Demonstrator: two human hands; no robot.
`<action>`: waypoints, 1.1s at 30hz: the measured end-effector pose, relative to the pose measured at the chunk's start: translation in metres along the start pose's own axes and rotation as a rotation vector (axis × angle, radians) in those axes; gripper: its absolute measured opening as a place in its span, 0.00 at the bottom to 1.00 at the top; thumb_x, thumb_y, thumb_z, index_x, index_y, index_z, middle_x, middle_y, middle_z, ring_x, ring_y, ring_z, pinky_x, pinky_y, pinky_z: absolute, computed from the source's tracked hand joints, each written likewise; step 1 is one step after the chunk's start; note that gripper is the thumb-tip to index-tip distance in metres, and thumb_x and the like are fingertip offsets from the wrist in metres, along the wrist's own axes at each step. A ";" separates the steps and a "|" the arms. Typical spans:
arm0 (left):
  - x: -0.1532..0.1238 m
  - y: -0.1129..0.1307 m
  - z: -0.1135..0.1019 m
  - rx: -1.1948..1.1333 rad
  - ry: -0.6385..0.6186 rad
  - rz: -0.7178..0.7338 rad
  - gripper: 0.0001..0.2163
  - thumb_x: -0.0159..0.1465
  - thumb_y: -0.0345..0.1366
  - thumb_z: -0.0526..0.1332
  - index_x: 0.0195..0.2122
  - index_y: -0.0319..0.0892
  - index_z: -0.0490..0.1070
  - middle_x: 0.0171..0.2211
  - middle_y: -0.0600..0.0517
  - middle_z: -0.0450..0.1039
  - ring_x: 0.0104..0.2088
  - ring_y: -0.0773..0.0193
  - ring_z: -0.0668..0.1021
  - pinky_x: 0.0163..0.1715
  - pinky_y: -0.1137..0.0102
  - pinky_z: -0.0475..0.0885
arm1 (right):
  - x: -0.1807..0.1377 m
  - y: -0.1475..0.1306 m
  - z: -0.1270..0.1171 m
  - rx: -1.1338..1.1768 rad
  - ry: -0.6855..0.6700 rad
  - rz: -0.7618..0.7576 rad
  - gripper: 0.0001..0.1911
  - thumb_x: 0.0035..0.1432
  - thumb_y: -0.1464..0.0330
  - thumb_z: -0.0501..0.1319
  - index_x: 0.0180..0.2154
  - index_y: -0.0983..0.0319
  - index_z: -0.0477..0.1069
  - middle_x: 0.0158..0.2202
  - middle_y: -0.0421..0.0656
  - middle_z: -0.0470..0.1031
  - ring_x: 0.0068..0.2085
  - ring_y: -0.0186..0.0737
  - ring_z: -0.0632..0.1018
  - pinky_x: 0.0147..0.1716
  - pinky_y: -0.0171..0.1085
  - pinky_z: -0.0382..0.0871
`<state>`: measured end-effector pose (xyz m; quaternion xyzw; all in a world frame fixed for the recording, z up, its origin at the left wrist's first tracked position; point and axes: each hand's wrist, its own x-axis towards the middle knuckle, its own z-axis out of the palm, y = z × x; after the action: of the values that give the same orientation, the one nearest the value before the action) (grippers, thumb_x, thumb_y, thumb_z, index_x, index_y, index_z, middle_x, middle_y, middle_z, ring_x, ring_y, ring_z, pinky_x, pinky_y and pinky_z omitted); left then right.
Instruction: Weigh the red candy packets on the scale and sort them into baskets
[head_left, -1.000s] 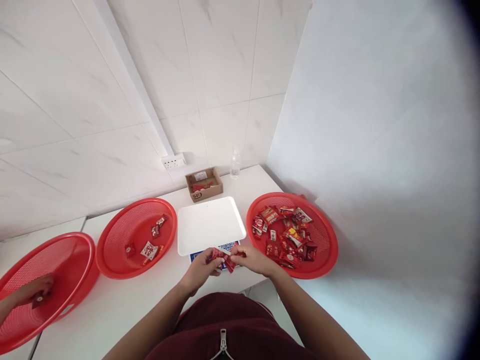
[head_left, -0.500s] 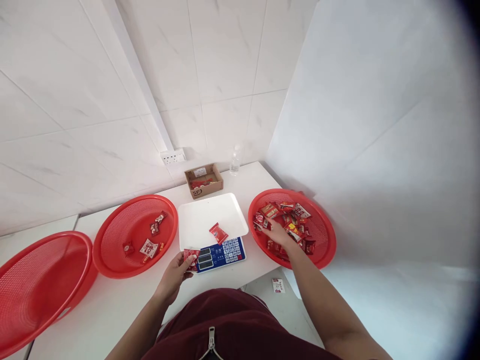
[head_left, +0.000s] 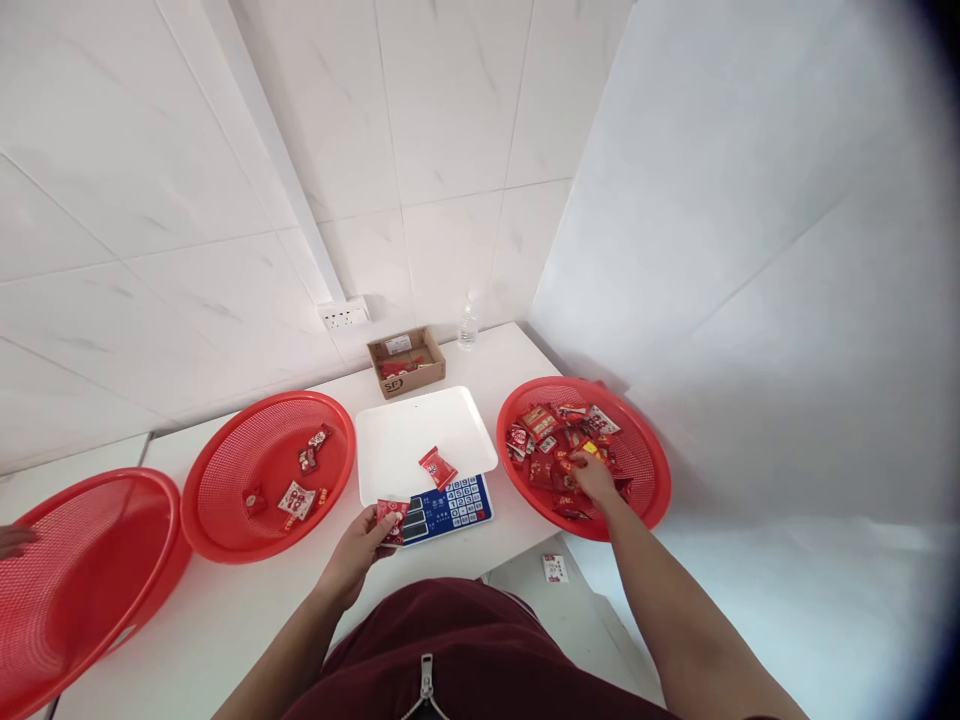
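Observation:
My left hand pinches a small red snack packet over the near left corner of the scale's blue keypad panel. On the white weighing tray lies another red packet. Inside the right red basket, among a heap of mostly red wrapped snacks, is my right hand. Its fingers are closed on a red packet in the heap; the fingertips are partly hidden.
The middle red basket holds several small packets. Another person's hand reaches over the far-left red basket. Behind the scale stand a cardboard box with red items and a clear bottle. A wall rises at right.
My right hand has shifted right and nearer within the basket, uncovering packets on its left. My left hand has moved slightly right with its packet. Another person's hand has appeared at far left.

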<state>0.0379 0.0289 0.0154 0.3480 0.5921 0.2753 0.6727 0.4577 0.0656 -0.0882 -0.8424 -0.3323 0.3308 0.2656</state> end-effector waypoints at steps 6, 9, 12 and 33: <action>0.003 -0.001 0.002 -0.024 0.003 -0.025 0.23 0.49 0.53 0.66 0.39 0.43 0.69 0.35 0.51 0.75 0.32 0.66 0.73 0.35 0.70 0.65 | -0.016 -0.019 -0.019 0.343 -0.049 0.058 0.13 0.49 0.70 0.58 0.39 0.59 0.67 0.27 0.39 0.74 0.22 0.34 0.74 0.22 0.33 0.69; 0.004 -0.002 0.005 -0.028 -0.010 -0.029 0.22 0.49 0.53 0.66 0.39 0.43 0.69 0.34 0.52 0.74 0.32 0.66 0.73 0.34 0.71 0.65 | -0.029 -0.050 -0.008 0.644 -0.215 0.014 0.13 0.43 0.70 0.64 0.35 0.59 0.68 0.30 0.38 0.75 0.24 0.31 0.74 0.20 0.30 0.67; 0.004 -0.001 0.009 -0.042 -0.029 -0.018 0.21 0.50 0.52 0.66 0.38 0.42 0.68 0.33 0.52 0.74 0.32 0.66 0.74 0.34 0.71 0.65 | -0.045 -0.094 0.019 0.820 -0.430 -0.059 0.15 0.39 0.70 0.68 0.32 0.59 0.69 0.32 0.38 0.75 0.24 0.29 0.72 0.16 0.26 0.61; -0.011 -0.014 -0.018 -0.163 0.066 -0.023 0.21 0.50 0.52 0.66 0.37 0.42 0.66 0.31 0.54 0.72 0.30 0.69 0.73 0.33 0.72 0.63 | -0.096 -0.131 0.137 -0.215 -0.361 -0.822 0.21 0.52 0.69 0.60 0.50 0.60 0.70 0.58 0.50 0.64 0.59 0.51 0.64 0.58 0.47 0.57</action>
<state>0.0180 0.0146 0.0098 0.2760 0.5933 0.3264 0.6821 0.2533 0.1101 -0.0515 -0.5923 -0.7122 0.3032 0.2240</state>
